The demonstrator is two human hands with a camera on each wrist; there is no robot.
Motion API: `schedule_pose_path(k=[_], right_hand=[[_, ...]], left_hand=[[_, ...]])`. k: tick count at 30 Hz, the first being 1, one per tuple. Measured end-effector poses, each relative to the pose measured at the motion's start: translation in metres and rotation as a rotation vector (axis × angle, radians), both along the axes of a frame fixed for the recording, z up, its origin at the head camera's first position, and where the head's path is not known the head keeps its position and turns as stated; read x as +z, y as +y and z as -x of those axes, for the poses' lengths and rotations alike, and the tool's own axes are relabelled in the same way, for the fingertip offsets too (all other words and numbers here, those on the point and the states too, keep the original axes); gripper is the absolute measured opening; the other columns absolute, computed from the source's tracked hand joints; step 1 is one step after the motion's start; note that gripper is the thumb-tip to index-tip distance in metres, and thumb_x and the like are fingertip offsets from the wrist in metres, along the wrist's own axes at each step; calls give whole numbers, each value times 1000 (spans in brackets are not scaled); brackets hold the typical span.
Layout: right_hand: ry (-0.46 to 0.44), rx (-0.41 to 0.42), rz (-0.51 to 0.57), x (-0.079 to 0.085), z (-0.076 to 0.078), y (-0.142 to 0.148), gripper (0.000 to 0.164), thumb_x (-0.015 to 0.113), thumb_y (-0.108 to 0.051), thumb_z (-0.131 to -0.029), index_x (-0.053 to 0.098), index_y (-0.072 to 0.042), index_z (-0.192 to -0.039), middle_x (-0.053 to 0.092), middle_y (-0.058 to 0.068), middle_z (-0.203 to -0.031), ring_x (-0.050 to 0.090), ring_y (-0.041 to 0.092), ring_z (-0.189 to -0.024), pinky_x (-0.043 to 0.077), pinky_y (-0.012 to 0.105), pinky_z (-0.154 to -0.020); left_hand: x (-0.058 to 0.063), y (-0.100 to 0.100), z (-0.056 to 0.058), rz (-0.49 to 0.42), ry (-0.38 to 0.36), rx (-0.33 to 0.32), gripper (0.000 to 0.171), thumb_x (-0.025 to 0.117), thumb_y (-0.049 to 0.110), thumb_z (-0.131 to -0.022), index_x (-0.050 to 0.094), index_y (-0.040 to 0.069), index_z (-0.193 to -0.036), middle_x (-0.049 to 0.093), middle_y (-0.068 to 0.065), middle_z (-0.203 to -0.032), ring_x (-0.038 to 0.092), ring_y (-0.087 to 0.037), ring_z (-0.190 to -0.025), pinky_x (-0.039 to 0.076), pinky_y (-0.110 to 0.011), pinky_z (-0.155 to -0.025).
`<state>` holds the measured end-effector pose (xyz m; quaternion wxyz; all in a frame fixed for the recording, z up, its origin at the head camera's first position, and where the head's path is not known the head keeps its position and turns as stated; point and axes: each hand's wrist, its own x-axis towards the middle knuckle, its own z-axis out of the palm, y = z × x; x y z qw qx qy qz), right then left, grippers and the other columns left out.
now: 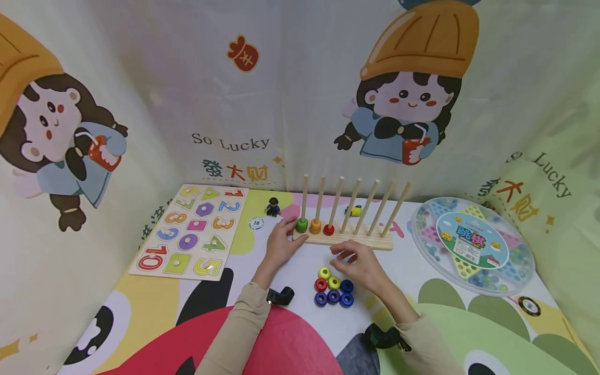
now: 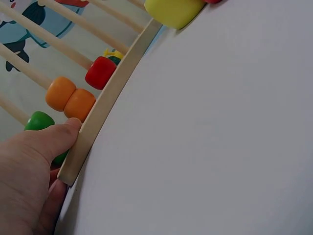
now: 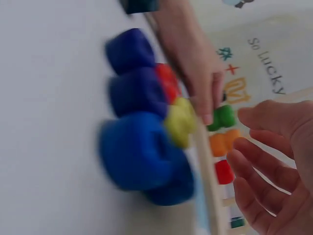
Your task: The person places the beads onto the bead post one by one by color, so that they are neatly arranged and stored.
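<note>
Now, in the head view, your left hand (image 1: pixel 280 240) grips the left end of the pegboard (image 1: pixel 370 241), mid-frame, while the loose beads (image 1: pixel 334 287) sit clustered below center and your right hand (image 1: pixel 360 262) hovers up and right of them, fingers loosely bent, nothing visible in it. Those beads look light, hard and smooth, likely to roll or slip, so pinch each by its rounded sides and leave the hole free; the board looks like stiff wood, best steadied by its base rather than its slender pegs (image 1: pixel 335 203). Over to your left wrist: thumb against the base at lower left, and here's what the head view squashes together, two distinct orange beads (image 2: pixel 79 105), with one threaded red bead (image 2: pixel 100 72) up and right. And your right wrist, somewhat blurred: fingers apart at right, nothing between them, and both green beads (image 3: pixel 226 116), which your thumb partly covers in the left wrist view.
</note>
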<state>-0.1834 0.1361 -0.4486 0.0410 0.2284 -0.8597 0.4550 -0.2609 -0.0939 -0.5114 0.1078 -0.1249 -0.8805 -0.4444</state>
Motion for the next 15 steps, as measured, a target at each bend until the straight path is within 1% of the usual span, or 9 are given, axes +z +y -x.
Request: schedule_pose_path(k=[4,7,11,15], right_hand=[[-47,82,-9,-14,-5,-4,24,79,-5,-81,73,1,-103,72,12,-97,70,23,-82,59,30,-69],[-69,116,-16,-21,-8,-6,24,80,-5,-80,73,-1,-102,71,10,-96,69,21,-81,59,29,-69],[-72,105,-38,-25,-8,-7,21,80,-5,-80,74,-3,-100,71,6,-95,68,17,-81,58,26,-69],[-46,60,-72,-25,-7,-8,16,78,-4,-82,75,-5,-98,70,3,-92,67,16,-81,57,24,-68]], left_hand=[[1,0,-1,-8,-3,2,54,78,25,-86,61,-2,-130,56,-13,-137,57,-29,-116,53,-37,-94],[0,0,-1,-12,3,0,54,78,24,-86,61,-3,-130,56,-14,-137,57,-29,-116,53,-37,-93],[-1,0,-2,-17,9,-5,54,78,24,-86,61,-3,-130,56,-15,-137,57,-30,-115,54,-38,-93],[-1,1,0,-19,12,-4,54,78,23,-86,61,-2,-130,56,-15,-137,57,-30,-116,54,-38,-93]])
